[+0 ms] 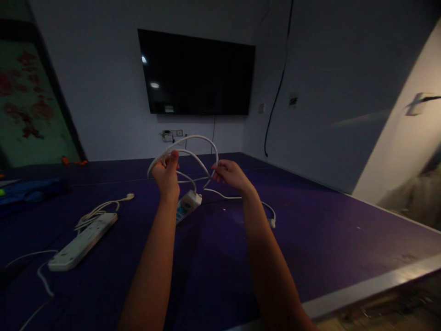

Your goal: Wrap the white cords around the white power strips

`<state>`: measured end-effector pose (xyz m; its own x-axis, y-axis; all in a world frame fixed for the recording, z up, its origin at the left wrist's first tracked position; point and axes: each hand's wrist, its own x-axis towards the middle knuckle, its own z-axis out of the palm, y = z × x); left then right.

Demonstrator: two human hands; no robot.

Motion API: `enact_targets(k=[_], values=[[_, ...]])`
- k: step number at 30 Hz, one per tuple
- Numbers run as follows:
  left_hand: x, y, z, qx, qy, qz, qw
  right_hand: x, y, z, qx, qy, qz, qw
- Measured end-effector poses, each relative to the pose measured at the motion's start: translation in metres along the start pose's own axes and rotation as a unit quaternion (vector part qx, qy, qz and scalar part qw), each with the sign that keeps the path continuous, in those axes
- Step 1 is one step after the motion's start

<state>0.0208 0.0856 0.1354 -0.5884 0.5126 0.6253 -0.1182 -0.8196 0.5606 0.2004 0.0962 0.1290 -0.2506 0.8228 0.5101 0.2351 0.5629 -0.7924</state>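
A white power cord [198,136] arches in loops between my two hands above the purple table. My left hand [166,172] is closed around the gathered loops, thumb pointing up. On the right side of the loops, my right hand [228,174] pinches the cord between thumb and fingers. The cord runs down to a white power strip [188,203] with blue sockets, which is partly hidden behind my left forearm. More of the cord trails right along the table behind my right arm, ending at a plug [272,223].
A second white power strip [82,242] lies at left with its coiled cord and plug [130,196]. Dark blue cloth [34,189] is at the far left. The purple table [330,234] has a pale front edge. A television [198,76] hangs on the wall above sockets [179,133].
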Motion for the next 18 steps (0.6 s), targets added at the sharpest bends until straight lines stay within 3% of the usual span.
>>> enact_targets(k=[4,8,13,18], values=[[-0.009,-0.002,0.006,0.087,-0.091,-0.001,0.992,-0.008,-0.010,-0.022,0.059,0.098,-0.044,0.993],[-0.022,-0.007,0.014,0.089,-0.143,-0.063,0.984,-0.016,-0.013,-0.039,0.130,0.178,-0.045,0.974],[-0.039,-0.018,0.025,0.093,-0.223,-0.129,0.962,-0.015,-0.007,-0.046,0.249,0.237,-0.052,0.937],[-0.053,-0.024,0.030,0.128,-0.273,-0.153,0.941,-0.012,-0.003,-0.049,0.340,0.274,-0.059,0.898]])
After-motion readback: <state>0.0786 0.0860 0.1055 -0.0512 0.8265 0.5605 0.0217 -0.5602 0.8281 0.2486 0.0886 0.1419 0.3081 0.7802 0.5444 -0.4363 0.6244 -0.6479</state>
